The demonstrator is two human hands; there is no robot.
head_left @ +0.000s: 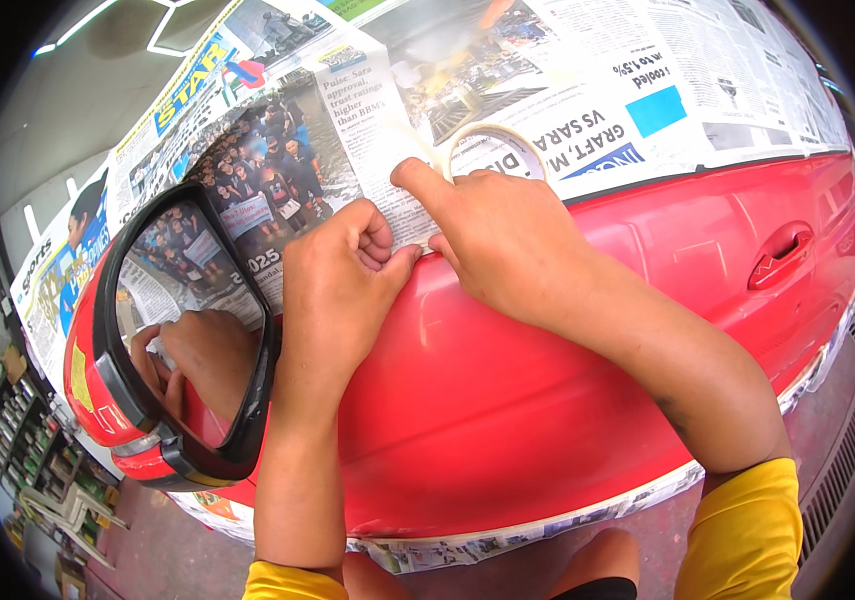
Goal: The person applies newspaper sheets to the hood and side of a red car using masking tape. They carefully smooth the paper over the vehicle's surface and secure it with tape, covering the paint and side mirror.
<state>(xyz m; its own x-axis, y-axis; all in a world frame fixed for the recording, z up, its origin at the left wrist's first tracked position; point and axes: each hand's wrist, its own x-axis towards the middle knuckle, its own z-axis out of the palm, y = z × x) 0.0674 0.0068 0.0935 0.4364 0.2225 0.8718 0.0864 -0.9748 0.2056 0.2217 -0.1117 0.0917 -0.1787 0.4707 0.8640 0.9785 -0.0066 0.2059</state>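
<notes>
A red car door (pixel 507 390) fills the space before me, its window part covered with newspaper (pixel 377 140). My right hand (pixel 502 235) is closed around a cream roll of masking tape (pixel 531 146), near the lower edge of the paper. Beside it my left hand (pixel 342 275) is closed, fingers curled and thumb pressed toward the index finger where the newspaper meets the door. What lies between those fingertips is hidden. Only a small gap separates the two hands. To the left of my left hand stands the side mirror (pixel 192 330), reflecting a hand and the newspaper.
A red door handle (pixel 782 262) sits at the right. Paper lines the door's bottom edge (pixel 537 538). Shelves with cans and bottles (pixel 22 425) stand at far left, with a pale stool (pixel 72 515) below. A floor grating (pixel 840 465) runs along the right.
</notes>
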